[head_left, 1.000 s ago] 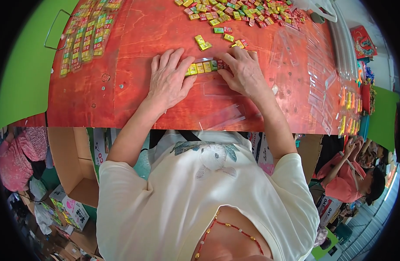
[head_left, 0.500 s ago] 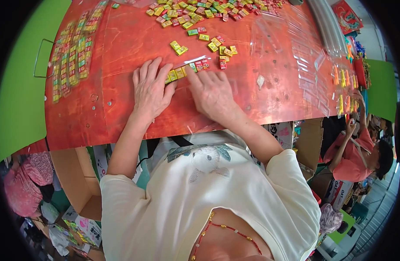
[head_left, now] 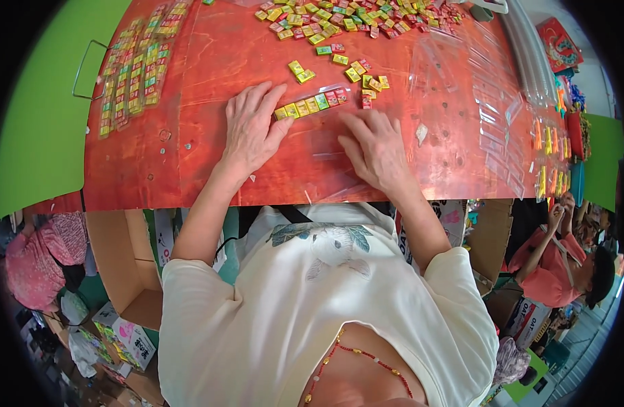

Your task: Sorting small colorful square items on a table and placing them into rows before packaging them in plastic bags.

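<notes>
A row of small yellow, green and red boxes (head_left: 311,105) lies in a clear plastic sleeve on the red tabletop, slanting up to the right. My left hand (head_left: 253,129) rests at the row's left end, fingers stretched out and thumb just below the nearest yellow box. Whether it touches the sleeve is hard to tell. Below and right of the row, my right hand (head_left: 380,150) hovers or rests with bent, parted fingers and nothing in them. Just beyond the row are a few loose yellow boxes (head_left: 301,72) and a lone red box (head_left: 367,100).
A big pile of loose boxes (head_left: 366,17) covers the far middle. Filled strips (head_left: 132,74) lie at far left, empty clear sleeves (head_left: 495,136) at right beside a plastic roll (head_left: 525,54). A cardboard carton (head_left: 125,264) stands below the table edge. A co-worker (head_left: 549,271) sits at right.
My right hand has drawn back from the row, moving right and nearer. All the boxes in the row now show. My left hand stays at its left end. The whole view has shifted slightly.
</notes>
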Demonstrator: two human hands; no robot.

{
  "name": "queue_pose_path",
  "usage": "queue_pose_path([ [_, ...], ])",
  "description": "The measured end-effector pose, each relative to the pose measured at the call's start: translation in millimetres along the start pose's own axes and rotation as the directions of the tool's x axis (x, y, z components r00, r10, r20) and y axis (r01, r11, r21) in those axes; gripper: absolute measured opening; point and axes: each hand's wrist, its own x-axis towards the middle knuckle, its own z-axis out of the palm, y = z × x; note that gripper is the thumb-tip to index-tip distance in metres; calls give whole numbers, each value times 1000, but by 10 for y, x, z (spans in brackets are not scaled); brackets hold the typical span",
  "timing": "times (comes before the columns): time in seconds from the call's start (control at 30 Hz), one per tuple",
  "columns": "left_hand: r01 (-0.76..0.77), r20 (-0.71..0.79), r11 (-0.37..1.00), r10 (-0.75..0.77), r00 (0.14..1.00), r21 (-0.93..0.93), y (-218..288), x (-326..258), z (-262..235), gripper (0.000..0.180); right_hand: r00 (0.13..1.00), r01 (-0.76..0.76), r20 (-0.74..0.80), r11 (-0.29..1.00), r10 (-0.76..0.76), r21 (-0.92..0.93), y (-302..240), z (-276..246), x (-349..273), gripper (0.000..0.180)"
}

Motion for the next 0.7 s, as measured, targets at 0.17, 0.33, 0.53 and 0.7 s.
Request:
queue_pose_path([
  [0.17, -97, 160, 977, 67, 985, 188, 263, 121, -38, 63, 995, 72, 77, 996, -67, -56, -104, 81, -246, 40],
  [0.33, -102, 266, 972, 43, 963, 212, 254, 227, 4, 61, 995, 75, 66, 997, -77, 30, -175, 105, -169, 35],
  [0.53, -149, 132, 966, 123, 984, 212, 275, 235, 17, 56, 995, -6, -98, 996, -3, -88, 109, 125, 101, 26],
  [0.7, 123, 25, 822, -131, 991, -557, 11, 358, 76, 37, 997, -74, -17, 985, 73, -156, 302, 95, 341, 25],
])
